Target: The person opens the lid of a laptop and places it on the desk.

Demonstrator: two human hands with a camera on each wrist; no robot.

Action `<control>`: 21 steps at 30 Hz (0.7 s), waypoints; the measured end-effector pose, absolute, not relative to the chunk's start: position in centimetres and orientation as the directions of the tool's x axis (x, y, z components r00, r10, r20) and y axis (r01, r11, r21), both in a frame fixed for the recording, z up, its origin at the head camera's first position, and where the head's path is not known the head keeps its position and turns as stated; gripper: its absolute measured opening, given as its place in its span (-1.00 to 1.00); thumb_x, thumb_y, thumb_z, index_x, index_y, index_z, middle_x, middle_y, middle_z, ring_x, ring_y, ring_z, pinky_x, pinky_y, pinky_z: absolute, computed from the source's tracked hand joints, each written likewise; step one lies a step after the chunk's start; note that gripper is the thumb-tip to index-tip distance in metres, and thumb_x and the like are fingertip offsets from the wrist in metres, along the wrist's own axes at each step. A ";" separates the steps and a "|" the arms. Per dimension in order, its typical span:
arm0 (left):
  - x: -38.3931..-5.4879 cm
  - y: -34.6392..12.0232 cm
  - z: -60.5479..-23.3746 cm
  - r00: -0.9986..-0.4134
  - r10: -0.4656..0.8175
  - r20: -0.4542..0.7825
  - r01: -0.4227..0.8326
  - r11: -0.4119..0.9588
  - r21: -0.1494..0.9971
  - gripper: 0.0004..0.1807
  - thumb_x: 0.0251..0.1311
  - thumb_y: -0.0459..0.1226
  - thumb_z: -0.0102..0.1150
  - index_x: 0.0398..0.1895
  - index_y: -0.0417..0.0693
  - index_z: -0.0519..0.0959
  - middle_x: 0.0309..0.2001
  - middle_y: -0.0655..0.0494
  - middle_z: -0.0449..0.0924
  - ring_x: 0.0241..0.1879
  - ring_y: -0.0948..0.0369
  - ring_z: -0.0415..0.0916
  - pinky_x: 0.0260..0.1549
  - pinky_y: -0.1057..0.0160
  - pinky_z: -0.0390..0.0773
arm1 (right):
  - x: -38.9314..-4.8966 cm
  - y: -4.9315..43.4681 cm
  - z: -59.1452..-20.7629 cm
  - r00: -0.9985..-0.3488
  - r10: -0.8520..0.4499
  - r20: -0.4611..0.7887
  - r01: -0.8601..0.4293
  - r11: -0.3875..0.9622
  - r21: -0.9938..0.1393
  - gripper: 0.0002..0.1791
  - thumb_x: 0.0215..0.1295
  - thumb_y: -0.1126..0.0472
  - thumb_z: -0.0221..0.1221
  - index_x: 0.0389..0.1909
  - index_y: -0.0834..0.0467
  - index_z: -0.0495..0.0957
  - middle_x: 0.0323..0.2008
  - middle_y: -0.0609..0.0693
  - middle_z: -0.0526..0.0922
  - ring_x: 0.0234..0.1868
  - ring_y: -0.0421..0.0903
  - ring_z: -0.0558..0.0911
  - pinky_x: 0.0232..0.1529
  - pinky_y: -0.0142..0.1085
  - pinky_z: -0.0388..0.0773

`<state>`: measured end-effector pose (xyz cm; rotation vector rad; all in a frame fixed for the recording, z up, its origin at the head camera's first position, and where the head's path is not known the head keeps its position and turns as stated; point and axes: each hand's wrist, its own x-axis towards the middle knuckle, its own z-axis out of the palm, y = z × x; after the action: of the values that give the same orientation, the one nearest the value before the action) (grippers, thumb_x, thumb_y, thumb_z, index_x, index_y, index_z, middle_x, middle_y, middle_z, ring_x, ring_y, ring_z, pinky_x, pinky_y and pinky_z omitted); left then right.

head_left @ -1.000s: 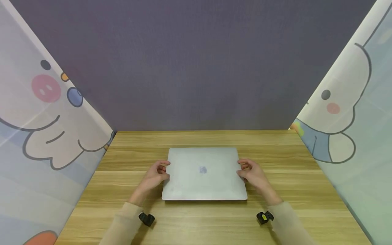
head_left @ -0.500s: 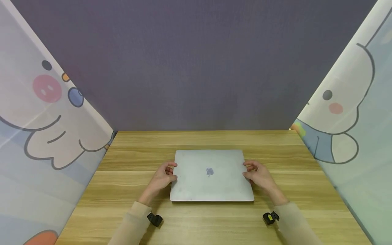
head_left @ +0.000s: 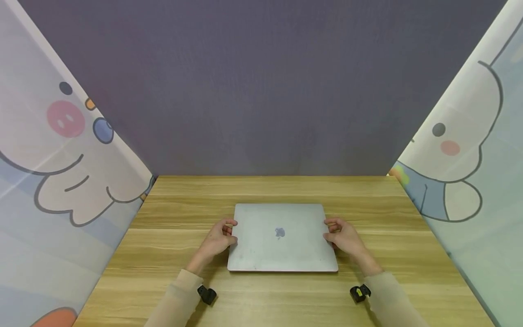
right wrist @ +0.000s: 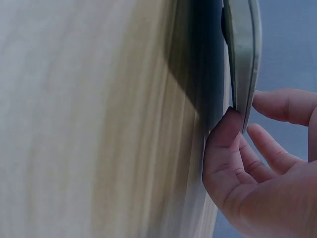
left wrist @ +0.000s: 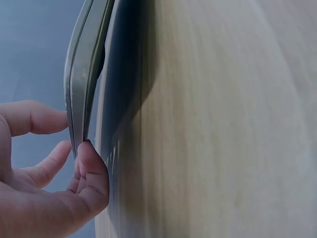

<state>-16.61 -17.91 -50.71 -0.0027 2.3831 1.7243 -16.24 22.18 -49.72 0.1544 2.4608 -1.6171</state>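
Note:
A closed silver laptop (head_left: 282, 250) with a dark apple logo on its lid is held level at the middle of the wooden table. My left hand (head_left: 218, 238) grips its left edge, thumb on the lid and fingertips under the base. At the right edge, my right hand (head_left: 343, 236) pinches it the same way. In the left wrist view, the laptop's side (left wrist: 81, 74) shows between thumb and fingers, with a gap and shadow below it. A similar gap appears under the laptop's edge (right wrist: 242, 54) in the right wrist view.
The wood-grain table (head_left: 282, 299) meets a dark grey panel (head_left: 261, 91) at the back. Cartoon-printed curtains flank both sides, the left curtain (head_left: 61, 190) and the right curtain (head_left: 482, 236). Black devices are strapped at both wrists, such as the left wrist device (head_left: 207, 295).
Both hands and the laptop shifted right between one second and half a second ago. Since then they have moved only slightly toward the near side. The grip looks the same.

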 end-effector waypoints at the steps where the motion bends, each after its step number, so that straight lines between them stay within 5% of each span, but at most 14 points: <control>1: -16.6 -17.9 -50.8 -0.980 0.114 -0.163 -0.119 0.320 0.940 -0.47 0.03 -0.56 0.25 0.15 -0.23 0.52 -0.25 -0.06 0.37 -0.39 0.14 0.33 -0.55 0.33 0.37 | -16.3 22.2 -49.8 -0.976 -0.017 -0.215 0.190 0.402 -0.895 -0.51 0.28 0.41 0.26 0.24 0.35 0.46 -0.11 0.18 0.46 -0.32 -0.06 0.50 -0.40 -0.27 0.57; 21: -16.6 -17.1 -50.8 -0.983 0.099 -0.155 -0.098 0.428 0.898 -0.48 -0.02 -0.55 0.27 0.11 -0.25 0.52 -0.27 -0.05 0.38 -0.34 0.11 0.34 -0.46 0.26 0.38 | -16.1 21.4 -49.4 -0.985 0.025 -0.170 0.154 0.571 -0.806 -0.48 0.22 0.40 0.30 0.22 0.38 0.49 -0.21 0.16 0.50 -0.29 -0.03 0.49 -0.40 -0.31 0.51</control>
<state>-16.64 -17.12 -50.81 0.0009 2.4941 1.5875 -16.10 21.36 -49.40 0.1525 2.6588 -1.3845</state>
